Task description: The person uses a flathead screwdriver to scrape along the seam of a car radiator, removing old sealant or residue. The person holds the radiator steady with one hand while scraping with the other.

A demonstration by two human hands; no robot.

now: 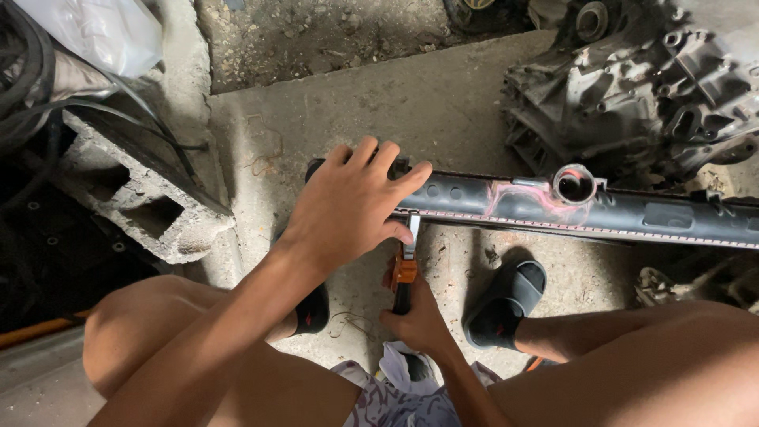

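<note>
- The long black radiator tank lies across the concrete floor, running from the middle of the scene out past the right edge, with a round filler neck ringed by a pink smear near its middle.
- A tool with an orange-and-black handle (pliers or a small pry tool, I cannot tell which) meets the tank's near edge at its left end, metal tip up against the ribbed seam.
- The right hand is clamped around that handle from below, fingers wrapped shut on it, wrist low between the knees.
- The left hand presses flat on the tank's left end, fingers spread apart, forearm reaching in from the near left.
- Likely risk: if the tip slips off the seam, it could jab the left palm just above it, or crack the plastic edge.
- A sandalled foot rests near right; a concrete block sits left, a grimy gearbox casing far right.
</note>
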